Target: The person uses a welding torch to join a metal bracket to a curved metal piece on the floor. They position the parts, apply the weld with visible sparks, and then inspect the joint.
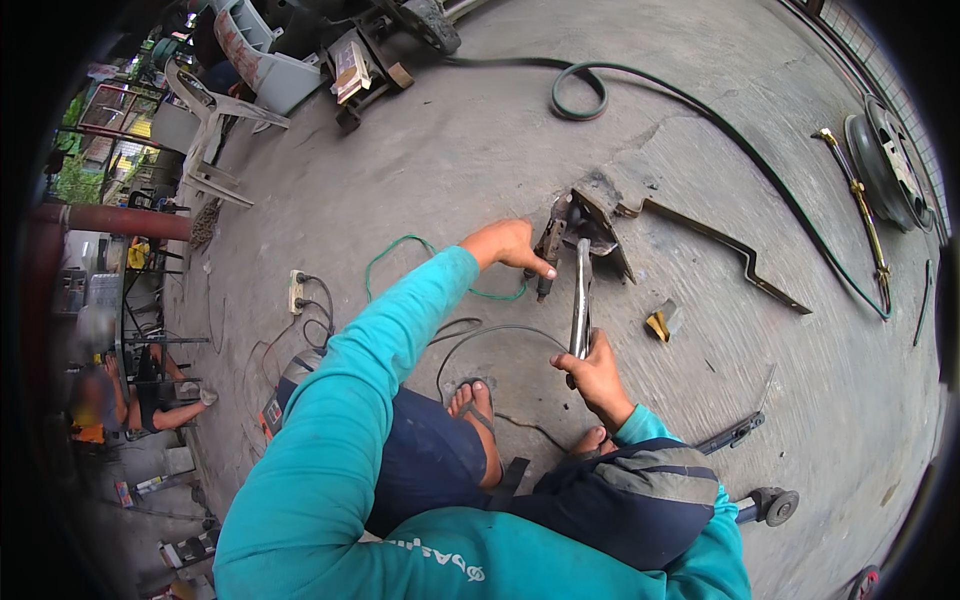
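Note:
My left hand [510, 248] closes on a dark, worn clamp-like tool [548, 255] standing against a metal bracket [603, 232]. A thin green cable [412, 238] runs up to that tool. My right hand [597, 378] is wrapped round the lower handles of silver locking pliers [581, 300]. Their upper end reaches the bracket; how the jaws sit on it is hard to make out. From the bracket a bent flat metal bar [715, 235] extends to the right along the concrete floor.
Right of my knees lie an electrode holder [735, 433] and an angle grinder [768, 506]. A yellow piece [660, 322] sits near the bracket. Farther right are a hose [765, 165], a brass torch [855, 187] and a wheel rim [880, 165]. Left: an outlet block [296, 292], a chair [212, 125], a seated person [125, 400].

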The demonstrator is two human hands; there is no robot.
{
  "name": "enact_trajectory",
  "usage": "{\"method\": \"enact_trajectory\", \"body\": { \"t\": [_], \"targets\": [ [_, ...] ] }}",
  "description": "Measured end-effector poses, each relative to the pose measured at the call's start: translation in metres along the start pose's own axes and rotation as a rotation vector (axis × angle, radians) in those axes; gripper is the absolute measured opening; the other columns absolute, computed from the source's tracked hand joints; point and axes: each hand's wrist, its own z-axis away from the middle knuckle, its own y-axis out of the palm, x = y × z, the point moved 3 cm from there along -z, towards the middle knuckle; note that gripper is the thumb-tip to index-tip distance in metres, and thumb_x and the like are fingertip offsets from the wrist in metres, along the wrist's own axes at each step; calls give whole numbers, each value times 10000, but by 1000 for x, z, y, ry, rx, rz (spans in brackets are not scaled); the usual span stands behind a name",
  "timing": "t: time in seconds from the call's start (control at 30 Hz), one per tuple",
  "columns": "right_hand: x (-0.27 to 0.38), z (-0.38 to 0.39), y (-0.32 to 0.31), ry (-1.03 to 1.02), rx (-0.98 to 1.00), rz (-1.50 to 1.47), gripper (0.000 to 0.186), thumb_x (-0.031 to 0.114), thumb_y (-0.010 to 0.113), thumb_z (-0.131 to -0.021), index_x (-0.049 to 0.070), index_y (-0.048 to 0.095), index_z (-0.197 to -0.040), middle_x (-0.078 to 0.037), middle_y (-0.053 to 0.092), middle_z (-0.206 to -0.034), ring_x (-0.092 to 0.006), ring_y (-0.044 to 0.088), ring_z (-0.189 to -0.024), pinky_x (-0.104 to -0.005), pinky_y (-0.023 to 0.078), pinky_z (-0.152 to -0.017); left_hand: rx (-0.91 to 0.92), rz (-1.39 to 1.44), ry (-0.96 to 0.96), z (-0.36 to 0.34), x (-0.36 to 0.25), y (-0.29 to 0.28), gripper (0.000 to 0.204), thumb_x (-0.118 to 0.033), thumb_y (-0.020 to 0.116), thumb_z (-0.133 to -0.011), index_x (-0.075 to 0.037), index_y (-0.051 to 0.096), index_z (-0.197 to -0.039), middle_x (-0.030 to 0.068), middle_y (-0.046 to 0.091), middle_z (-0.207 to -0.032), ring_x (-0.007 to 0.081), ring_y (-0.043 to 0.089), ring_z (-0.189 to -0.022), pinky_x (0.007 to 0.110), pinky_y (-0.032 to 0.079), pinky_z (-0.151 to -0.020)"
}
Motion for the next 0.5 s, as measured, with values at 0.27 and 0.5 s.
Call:
{"method": "enact_trajectory", "body": {
  "t": [0.27, 0.5],
  "targets": [
    [-18, -5, 1, -12, -1, 28, 534, 72, 798, -805, -45, 522, -1247, -112, 688, -951, -185, 658, -698, -328, 546, -610, -111, 531, 85, 5, 11, 52, 729, -288, 942, -643, 12, 679, -1254, 195, 746, -1197, 325, 715, -1103, 425, 541, -962],
    [-21, -18, -2, -205, 43, 76, 513, 134, 848, -798, 27, 424, -1066, -41, 553, -740, -138, 560, -548, -317, 457, -465, 100, 351, 84, -24, -6, 3, 554, -126, 877, -677, 6, 687, -1180, 166, 770, -1070, 282, 724, -1019, 410, 550, -898]
  ]
}}
